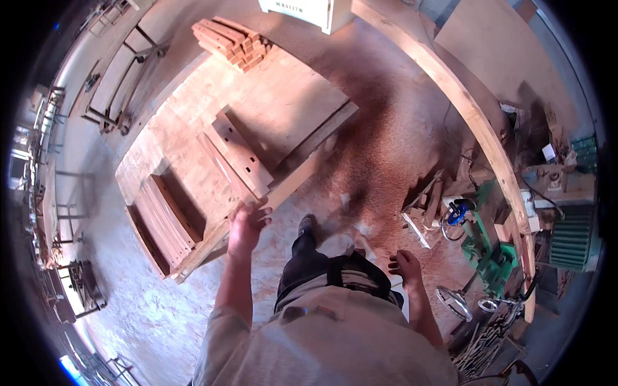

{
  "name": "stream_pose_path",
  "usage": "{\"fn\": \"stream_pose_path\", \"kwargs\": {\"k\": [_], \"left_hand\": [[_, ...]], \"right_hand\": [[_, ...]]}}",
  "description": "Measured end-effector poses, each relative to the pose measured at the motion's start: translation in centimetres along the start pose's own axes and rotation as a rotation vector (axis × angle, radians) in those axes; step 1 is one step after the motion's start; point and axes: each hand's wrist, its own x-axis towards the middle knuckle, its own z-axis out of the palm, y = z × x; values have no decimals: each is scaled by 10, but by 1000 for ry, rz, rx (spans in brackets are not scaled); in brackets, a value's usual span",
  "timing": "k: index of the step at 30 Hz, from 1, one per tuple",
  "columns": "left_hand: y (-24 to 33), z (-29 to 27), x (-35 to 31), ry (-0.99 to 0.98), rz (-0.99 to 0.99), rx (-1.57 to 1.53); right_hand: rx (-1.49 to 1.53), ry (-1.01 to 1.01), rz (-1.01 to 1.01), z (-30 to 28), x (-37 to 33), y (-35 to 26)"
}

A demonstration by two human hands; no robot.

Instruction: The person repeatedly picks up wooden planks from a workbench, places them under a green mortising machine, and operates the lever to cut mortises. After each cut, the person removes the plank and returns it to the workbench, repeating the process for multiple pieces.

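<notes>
- A low plywood worktop [299, 80] is shown in a workshop, with timber parts set out in separate groups, presumably so that each can be reached without disturbing the others.
- Across the middle of the worktop, a slotted board [237, 148] and a narrow board [223, 168] are laid side by side, their near ends brought to the near edge, where they are easily reached.
- The left hand [245, 225] is held at that edge, by the narrow board's near end, with fingers partly bent; whether the wood is gripped or merely touched cannot be told.
- The right hand [407, 266] is held well apart from the left, to the right of the worktop, its fingers loosely curled and nothing seen in it.
- Along the worktop's left end, a stack of boards [161, 222] is lined up lengthwise, probably to be kept even.
- At the worktop's far right corner, a pile of short timbers [235, 42] is heaped closely, seemingly to leave working room.
- Well to the right of the worktop, a green machine [494, 265] is seen amid clutter.
</notes>
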Motion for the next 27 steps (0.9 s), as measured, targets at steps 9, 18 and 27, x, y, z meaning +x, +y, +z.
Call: {"fn": "stream_pose_path", "kwargs": {"k": [9,18,27], "left_hand": [[-83,167,-70,-669,-310,-23],[-163,263,-136,-912,-244,791],[-211,307,-155,-1058,461,1377]], "right_hand": [[-301,-416,-927,28,-46,-128],[352,-394,-985,-76,-58,-143],[729,-209,-819,-167,-78,-93]]}}
